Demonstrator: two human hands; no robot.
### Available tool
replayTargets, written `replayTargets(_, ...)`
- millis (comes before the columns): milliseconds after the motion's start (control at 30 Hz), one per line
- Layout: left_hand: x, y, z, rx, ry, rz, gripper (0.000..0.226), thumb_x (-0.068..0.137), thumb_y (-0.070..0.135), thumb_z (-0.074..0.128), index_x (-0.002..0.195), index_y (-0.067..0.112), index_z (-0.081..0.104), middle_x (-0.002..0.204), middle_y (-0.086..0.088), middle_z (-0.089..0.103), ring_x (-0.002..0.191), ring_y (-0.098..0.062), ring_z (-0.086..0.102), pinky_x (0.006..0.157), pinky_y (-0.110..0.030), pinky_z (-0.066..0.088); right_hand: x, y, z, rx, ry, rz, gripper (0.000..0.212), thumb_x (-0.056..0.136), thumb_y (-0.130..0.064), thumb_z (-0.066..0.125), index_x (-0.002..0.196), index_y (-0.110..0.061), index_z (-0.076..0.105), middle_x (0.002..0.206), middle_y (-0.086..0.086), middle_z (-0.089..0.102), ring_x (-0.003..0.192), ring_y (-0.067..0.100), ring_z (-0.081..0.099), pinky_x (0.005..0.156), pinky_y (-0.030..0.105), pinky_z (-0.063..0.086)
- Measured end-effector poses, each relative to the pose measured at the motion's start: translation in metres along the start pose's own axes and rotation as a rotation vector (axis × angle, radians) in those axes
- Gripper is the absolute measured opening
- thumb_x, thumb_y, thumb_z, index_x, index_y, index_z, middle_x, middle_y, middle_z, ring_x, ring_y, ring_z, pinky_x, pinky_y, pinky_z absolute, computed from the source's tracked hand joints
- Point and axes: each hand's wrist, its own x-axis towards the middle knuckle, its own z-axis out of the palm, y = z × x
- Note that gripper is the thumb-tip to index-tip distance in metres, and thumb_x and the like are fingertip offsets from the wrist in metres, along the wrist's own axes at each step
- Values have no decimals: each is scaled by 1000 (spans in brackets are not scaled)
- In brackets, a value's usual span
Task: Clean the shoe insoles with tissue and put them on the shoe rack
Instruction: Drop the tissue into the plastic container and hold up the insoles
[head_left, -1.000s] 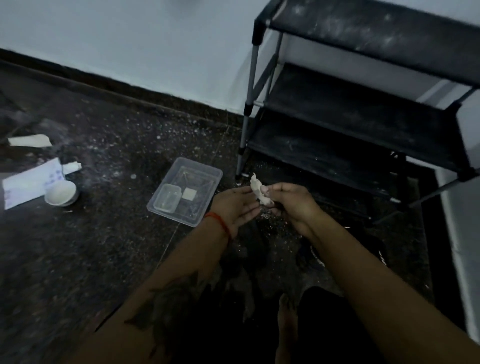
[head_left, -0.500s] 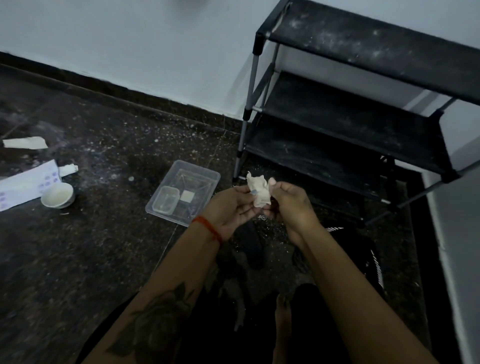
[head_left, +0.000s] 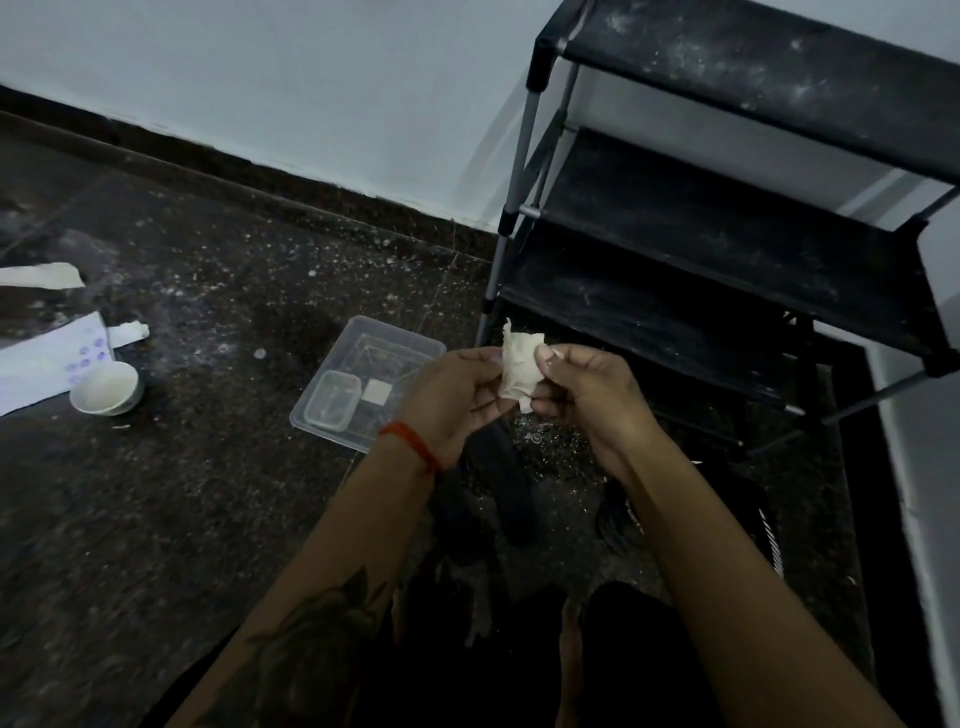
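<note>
Two hands meet at frame centre over a crumpled off-white tissue (head_left: 521, 370), soft and wrinkled, roughly squarish with a ragged top corner sticking up. Left hand (head_left: 453, 397) has fingers curled against the tissue's left edge, pinching it; thin red thread band (head_left: 413, 448) on that wrist, dark tattoo on the forearm. Right hand (head_left: 587, 391) pinches the right edge, thumb on top, fingers curled underneath. Tissue held in the air above the floor, just in front of the rack's lowest shelf.

Shoe rack (head_left: 727, 218) at right: black fabric-like shelves, dusty with white specks, on grey metal tubes with black plastic joints; three tiers visible, nothing seen on them. Dark long flat shape on floor (head_left: 506, 478) below the hands, possibly an insole, too dark to tell. Dark shoe with white stripes (head_left: 763, 525) at lower right, partly hidden by the right forearm.

Floor (head_left: 208, 493) is dark speckled stone, gritty with pale debris. Clear rectangular plastic tray (head_left: 410, 345), rounded corners, left of the hands, holds a smaller clear box (head_left: 332, 400) and a small pale square piece. Far left: round white bowl (head_left: 105, 387), glossy, beside a white packet (head_left: 47, 364) with purple print and a torn white strip (head_left: 41, 275). Wall pale, black skirting.
</note>
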Motion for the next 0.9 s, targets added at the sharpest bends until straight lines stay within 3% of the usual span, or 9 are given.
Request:
replayTargets(100,2,-5,-2,119,113,98,25,94,32,53,102,9,62,80,1,65,74,-11,64,69,-26,57,2,5,1,-249,36,-132,17,90,-17,56,81,-19,70,64,2,65,61,13,59,64,33,52)
replayTargets(167,2,-8,-3,160,120,122,31,91,38,57,99,9,64,83,-1,67,76,-11,65,70,-26,58,2,6,3,-367,0,-186,17,90,-17,56,84,-21,71,71,2,67,66,12,61,65,31,52)
replayTargets(233,2,-9,-5,164,120,114,26,86,33,65,93,8,62,84,-3,67,73,-9,64,66,-23,58,1,6,5,-327,-67,-180,17,91,-14,54,89,-14,71,75,4,68,66,8,60,60,22,50)
replayTargets(300,3,-8,-7,142,113,83,19,84,27,68,87,10,59,67,3,66,59,-4,62,61,-21,58,-1,3,5,-245,-109,-148,18,92,-13,52,89,-14,70,75,2,68,65,4,61,59,18,51)
replayTargets(367,3,-5,-8,119,93,58,15,85,21,68,84,12,56,46,11,60,44,2,58,56,-18,57,-1,2,3,-150,-95,-93,19,93,-13,50,86,-14,68,74,1,67,64,6,61,59,18,53)
replayTargets(433,4,-3,-11,96,93,51,14,85,15,67,79,13,55,43,10,59,41,3,58,53,-17,56,2,2,1,-41,-34,-15,21,94,-14,47,84,-12,65,77,5,65,68,12,61,57,19,54)
replayTargets(600,7,-1,-14,66,45,72,4,87,7,62,88,9,59,77,-4,63,67,-10,61,53,-19,56,10,2,-5,172,43,140,20,93,-23,50,83,-11,61,79,5,63,71,16,63,56,24,56)
replayTargets(733,7,-2,-12,44,58,99,15,87,-6,57,89,9,55,74,-5,55,48,-3,55,52,-19,56,9,2,-5,191,-97,189,22,83,-15,65,104,-9,62,86,3,70,67,9,66,59,20,53)
replayTargets(900,2,2,-13,127,16,72,38,83,-10,59,113,13,52,104,-4,55,80,-15,57,51,-24,54,11,3,-2,195,9,204,38,79,-10,68,116,-11,57,92,1,68,74,8,62,54,16,49)
